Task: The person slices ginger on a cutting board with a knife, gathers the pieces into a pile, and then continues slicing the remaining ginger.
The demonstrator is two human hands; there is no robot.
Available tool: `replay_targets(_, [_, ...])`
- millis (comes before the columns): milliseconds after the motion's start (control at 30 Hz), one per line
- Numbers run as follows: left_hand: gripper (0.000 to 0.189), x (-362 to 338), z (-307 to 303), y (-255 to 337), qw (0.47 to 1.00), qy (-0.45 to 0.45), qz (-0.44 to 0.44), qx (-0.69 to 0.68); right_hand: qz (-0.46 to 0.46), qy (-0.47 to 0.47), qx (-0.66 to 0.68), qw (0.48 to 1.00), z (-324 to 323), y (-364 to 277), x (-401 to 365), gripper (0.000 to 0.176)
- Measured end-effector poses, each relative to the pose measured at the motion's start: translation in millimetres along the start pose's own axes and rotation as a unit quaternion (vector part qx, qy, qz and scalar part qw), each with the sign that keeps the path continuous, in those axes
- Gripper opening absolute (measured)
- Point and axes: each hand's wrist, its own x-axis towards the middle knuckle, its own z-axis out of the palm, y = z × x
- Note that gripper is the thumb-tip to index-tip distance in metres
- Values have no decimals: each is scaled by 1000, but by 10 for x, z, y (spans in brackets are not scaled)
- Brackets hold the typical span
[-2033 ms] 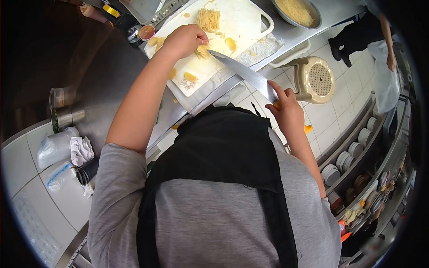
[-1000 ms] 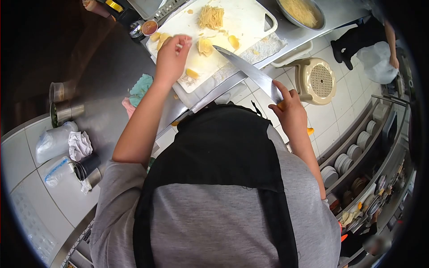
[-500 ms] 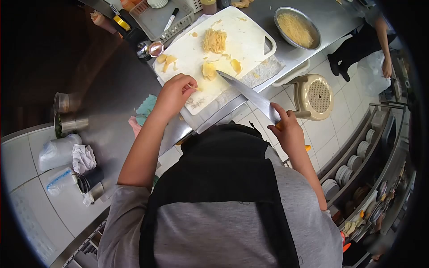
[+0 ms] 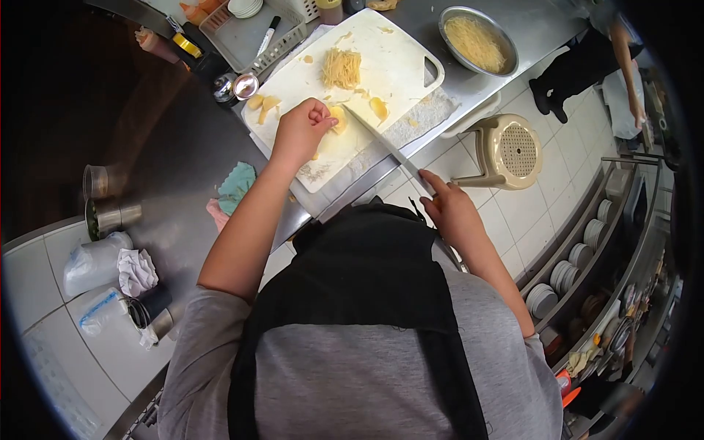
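My right hand [image 4: 455,214] is closed around the handle of a large kitchen knife [image 4: 390,149]. Its blade slants up and left, with the tip at a small stack of pale yellow slices [image 4: 339,121], which look like potato. My left hand [image 4: 305,132] has its fingers curled and pinched against the left side of that stack; the fingertips partly cover it. Under both lies a white cutting board [image 4: 400,55]. Beyond the stack sits a neat pile of thin-cut strips [image 4: 342,69]. A loose yellow slice [image 4: 378,108] rests right of the blade tip, and offcuts [image 4: 264,107] lie at the left edge.
A metal bowl [image 4: 479,42] of shredded strips stands right of the board. A grey basket [image 4: 242,37] holds a marker. A teal cloth [image 4: 236,188] lies on the steel counter. On the floor stands a beige stool [image 4: 512,152]; another person [image 4: 587,62] is beyond it.
My left hand has moved up and right from the board's lower left to the yellow slices. The knife has turned edge-on, its tip shifted slightly up and left. The view has shifted slightly.
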Motion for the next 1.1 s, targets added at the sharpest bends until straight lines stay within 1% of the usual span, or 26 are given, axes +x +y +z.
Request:
replay_targets(67, [20, -35, 74, 23, 1000, 23, -9, 4, -11, -2, 3, 1000, 16, -51, -29, 48])
replay_targets(133, [21, -89, 132, 80, 999, 31, -15, 21, -52, 3, 9, 999, 55, -57, -53, 47])
replay_targets(167, [22, -95, 144, 106, 998, 42, -21, 36, -54, 4, 9, 999, 60, -59, -55, 47])
replay_targets(267, [26, -135, 119, 141, 997, 39, -23, 63, -59, -1, -9, 998, 104, -56, -87, 46])
replay_targets(300, [26, -170, 111, 132, 997, 38, -27, 63, -42, -1, -5, 999, 77, -56, -90, 46])
replay_targets(367, [22, -211, 58, 108, 973, 119, 104, 170, -25, 2, -1, 1000, 49, -20, -101, 47])
replay_targets(400, [22, -195, 18, 67, 973, 118, 105, 169, -19, 11, 8, 1000, 42, 14, -113, 47])
replay_targets(467, [39, -104, -103, -56, 946, 20, 248, 205, -10, 21, 18, 1000, 23, 77, -147, 47])
replay_targets(500, [50, -65, -196, -52, 913, -37, 289, 286, -8, 21, 14, 1000, 13, 105, -166, 47])
replay_targets(533, [50, -17, -249, -58, 913, -38, 290, 286, -5, 20, 10, 1000, 10, 125, -185, 47])
replay_targets(600, [47, 58, -310, -61, 860, -100, 335, 371, -1, 18, 9, 1000, 18, 150, -219, 48])
replay_targets(633, [47, 81, -322, -52, 860, -100, 335, 371, 1, 17, 7, 1000, 24, 155, -226, 48])
replay_targets(700, [47, 123, -337, -24, 848, -138, 342, 381, -2, 23, 18, 1000, 70, 175, -243, 48])
replay_targets(733, [47, 146, -338, -4, 847, -139, 343, 381, -5, 28, 28, 999, 88, 181, -252, 48])
replay_targets(800, [43, 184, -324, 26, 862, -182, 305, 361, 4, 24, 32, 999, 84, 164, -265, 48])
replay_targets(833, [43, 214, -306, 32, 861, -184, 306, 361, 11, 19, 34, 999, 75, 156, -271, 48])
replay_targets(900, [37, 251, -265, 88, 906, -199, 221, 302, 13, 23, 31, 999, 47, 148, -285, 48])
replay_targets(933, [37, 236, -231, 130, 905, -199, 221, 303, 13, 27, 27, 999, 36, 144, -283, 48])
replay_targets(1000, [32, 197, -165, 212, 959, -176, 119, 187, 15, 32, 32, 999, 27, 144, -275, 49])
replay_targets(1100, [32, 210, -186, 47, 955, -194, 113, 194, 16, 40, 35, 998, 28, 164, -283, 49])
